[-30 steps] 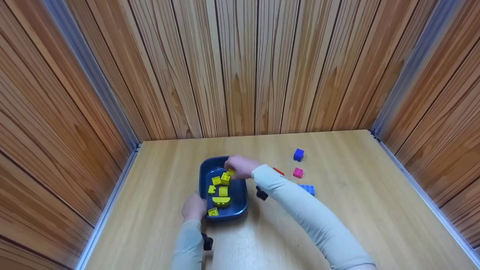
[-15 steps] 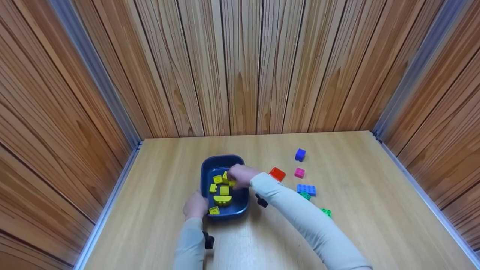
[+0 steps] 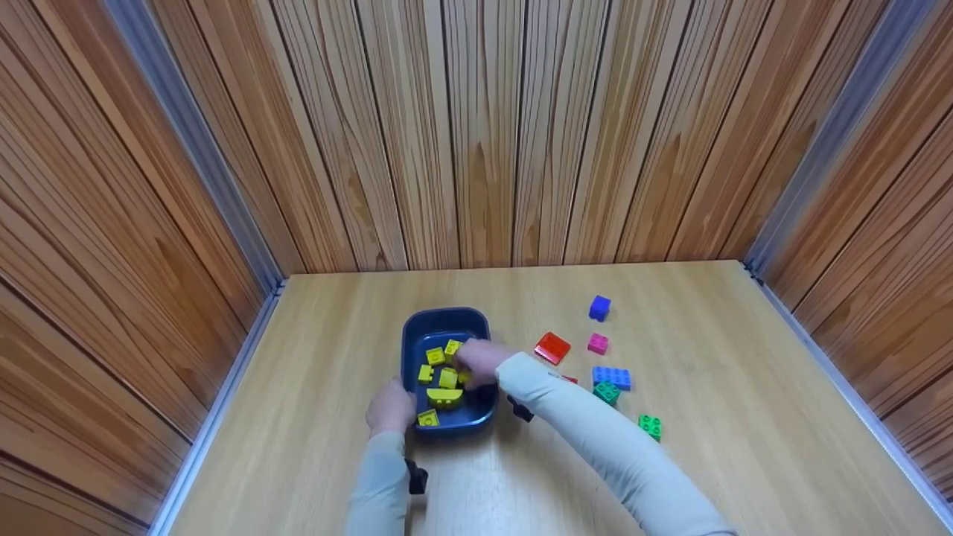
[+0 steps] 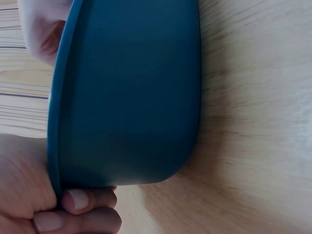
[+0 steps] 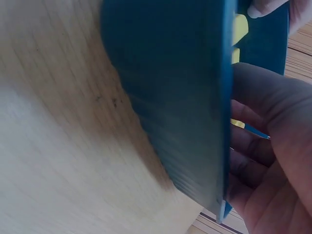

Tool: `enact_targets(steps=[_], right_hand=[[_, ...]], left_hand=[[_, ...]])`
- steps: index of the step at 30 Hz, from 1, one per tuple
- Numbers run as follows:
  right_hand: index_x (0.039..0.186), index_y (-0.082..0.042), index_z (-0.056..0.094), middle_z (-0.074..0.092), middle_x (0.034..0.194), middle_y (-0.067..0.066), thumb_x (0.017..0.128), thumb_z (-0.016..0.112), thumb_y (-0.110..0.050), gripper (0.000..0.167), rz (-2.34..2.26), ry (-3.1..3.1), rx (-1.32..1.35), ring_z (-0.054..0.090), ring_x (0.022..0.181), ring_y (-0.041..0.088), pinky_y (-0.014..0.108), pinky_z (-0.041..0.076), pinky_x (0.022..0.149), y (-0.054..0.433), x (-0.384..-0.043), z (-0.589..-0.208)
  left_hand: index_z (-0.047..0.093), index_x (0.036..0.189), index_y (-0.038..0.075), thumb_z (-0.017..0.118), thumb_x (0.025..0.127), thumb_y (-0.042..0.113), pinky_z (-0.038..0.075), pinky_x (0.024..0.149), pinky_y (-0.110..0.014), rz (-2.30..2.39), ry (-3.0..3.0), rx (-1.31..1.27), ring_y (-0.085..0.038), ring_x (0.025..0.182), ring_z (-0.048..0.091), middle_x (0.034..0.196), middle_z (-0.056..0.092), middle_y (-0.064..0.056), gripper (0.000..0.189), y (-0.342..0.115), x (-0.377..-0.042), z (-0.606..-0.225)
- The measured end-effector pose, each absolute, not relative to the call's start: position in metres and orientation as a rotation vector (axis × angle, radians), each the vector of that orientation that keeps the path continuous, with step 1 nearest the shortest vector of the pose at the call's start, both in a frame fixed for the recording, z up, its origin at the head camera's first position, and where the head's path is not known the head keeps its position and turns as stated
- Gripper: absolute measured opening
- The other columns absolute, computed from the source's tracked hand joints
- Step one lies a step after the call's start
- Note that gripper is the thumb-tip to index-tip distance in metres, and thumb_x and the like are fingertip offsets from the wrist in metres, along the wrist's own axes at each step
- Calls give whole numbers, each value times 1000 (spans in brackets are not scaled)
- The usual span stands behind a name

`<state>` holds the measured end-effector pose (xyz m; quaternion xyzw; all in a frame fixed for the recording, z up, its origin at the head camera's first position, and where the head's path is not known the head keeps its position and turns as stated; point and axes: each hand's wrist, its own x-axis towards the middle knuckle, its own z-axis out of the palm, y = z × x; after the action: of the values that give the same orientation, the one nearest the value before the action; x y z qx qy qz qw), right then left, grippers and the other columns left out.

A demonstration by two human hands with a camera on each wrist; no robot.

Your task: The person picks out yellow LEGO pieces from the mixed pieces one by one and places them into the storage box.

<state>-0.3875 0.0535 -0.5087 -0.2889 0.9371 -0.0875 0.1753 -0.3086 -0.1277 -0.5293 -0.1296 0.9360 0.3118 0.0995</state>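
A dark blue plastic tray (image 3: 445, 318) stands on the table with several yellow toy bricks (image 3: 444, 399) inside. My left hand (image 3: 391, 407) grips its near left rim; in the left wrist view, curled fingers (image 4: 92, 219) lie against the outside of the tray wall (image 4: 131, 97). Over the right rim reaches my right hand (image 3: 482, 360), with a yellow brick (image 3: 464, 377) pinched at its fingertips, low in the tray. The right wrist view has the tray wall (image 5: 175, 83) hiding those fingertips and most of the bricks.
Right of the tray lie a red brick (image 3: 552, 348), a pink brick (image 3: 598, 343), a dark blue brick (image 3: 599, 307), a light blue brick (image 3: 612, 377) and two green bricks (image 3: 650, 426). Another red piece (image 3: 569, 379) is partly behind the right sleeve. Wooden panels (image 3: 484, 149) enclose the table.
My right hand has moved nearer along the tray and lower, carrying the yellow brick. The red and green bricks have come into fuller view. The left hand stays at the rim.
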Motion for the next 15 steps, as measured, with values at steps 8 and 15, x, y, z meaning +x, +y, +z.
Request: enact_targets(steps=[8,15], right_hand=[[106,-14,72,67,93,-4,78,80,-16,29,-226,2657,-826,59,78,12,31,53,76,53,-382,-516],[109,-15,71,67,95,-4,79,79,-15,32,-239,2663,-837,59,79,12,31,53,77,54,-380,-519]], left_hand=[[42,140,-3,48,98,16,41,95,-54,912,2778,-393,-40,121,49,137,48,-24,47,-127,-309,-530],[39,142,-4,48,99,16,39,97,-54,916,2764,-403,-39,122,48,139,46,-24,49,-127,-309,-529]])
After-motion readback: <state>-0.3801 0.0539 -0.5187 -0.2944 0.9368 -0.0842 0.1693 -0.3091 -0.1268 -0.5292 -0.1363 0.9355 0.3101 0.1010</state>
